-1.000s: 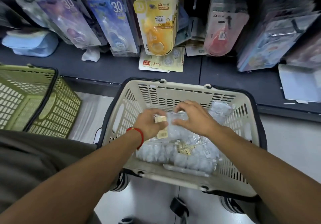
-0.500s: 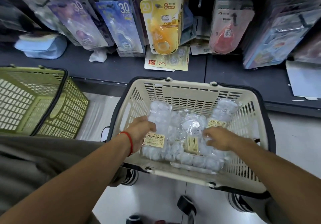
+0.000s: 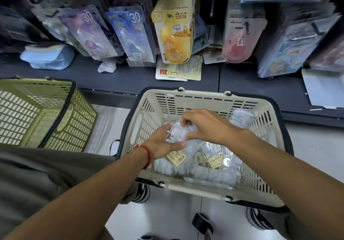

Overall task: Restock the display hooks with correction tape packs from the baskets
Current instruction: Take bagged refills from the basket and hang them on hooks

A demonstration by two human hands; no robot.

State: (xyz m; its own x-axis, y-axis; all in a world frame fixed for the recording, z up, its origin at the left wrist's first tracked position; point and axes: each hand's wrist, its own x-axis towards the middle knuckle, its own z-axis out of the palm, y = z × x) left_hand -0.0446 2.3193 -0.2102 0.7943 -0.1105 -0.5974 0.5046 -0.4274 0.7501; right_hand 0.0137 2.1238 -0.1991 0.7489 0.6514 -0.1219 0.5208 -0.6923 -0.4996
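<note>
Both hands lift one clear pack (image 3: 179, 133) just above the beige basket (image 3: 204, 98): the left hand (image 3: 163, 143) cradles it, the right hand (image 3: 202, 126) pinches its top. Next, probably carrying it up to a display hook (image 3: 297, 38).

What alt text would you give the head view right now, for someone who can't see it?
Both hands, the left hand and right hand, grip one clear pack of correction tapes above more packs lying in a beige basket. A green basket stands to its left, below hooks hung with carded correction tapes.
</note>
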